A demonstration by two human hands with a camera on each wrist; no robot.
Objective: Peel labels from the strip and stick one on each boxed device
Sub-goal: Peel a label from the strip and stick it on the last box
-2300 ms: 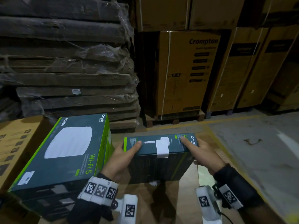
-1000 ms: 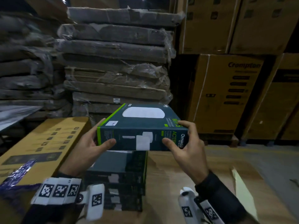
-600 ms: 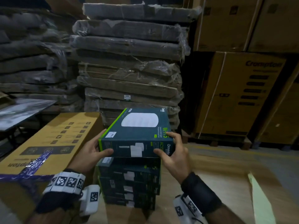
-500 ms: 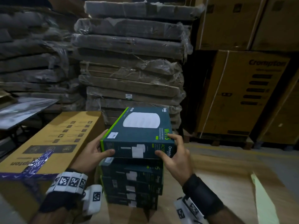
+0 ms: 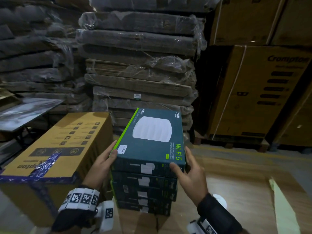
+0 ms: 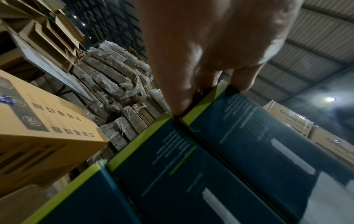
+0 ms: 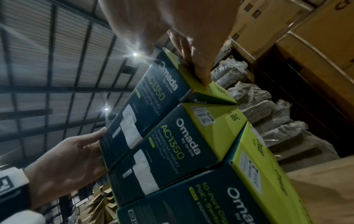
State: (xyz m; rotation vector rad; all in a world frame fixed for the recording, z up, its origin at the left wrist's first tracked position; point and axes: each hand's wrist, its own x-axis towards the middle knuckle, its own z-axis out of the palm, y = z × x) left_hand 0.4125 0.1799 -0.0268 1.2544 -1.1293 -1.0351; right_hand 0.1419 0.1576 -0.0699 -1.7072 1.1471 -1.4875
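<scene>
Gripping the labelled top box (image 5: 152,141) at frame centre, both hands (image 5: 103,163) (image 5: 190,173) set it on the stack (image 5: 143,195); lower boxes' labels seemed hidden.

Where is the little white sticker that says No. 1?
In the head view, the sticker sits on the near left corner of the top box, right beside the left hand, with the yellow carton further left.

Head view is taken from above, facing forward and down over the box stack (image 5: 145,179). Left wrist view is taken close along the left hand (image 6: 206,50), angled upward. Right wrist view is taken close beside the stack, tilted toward the roof (image 7: 47,60). The stack is shared by all three.
</scene>
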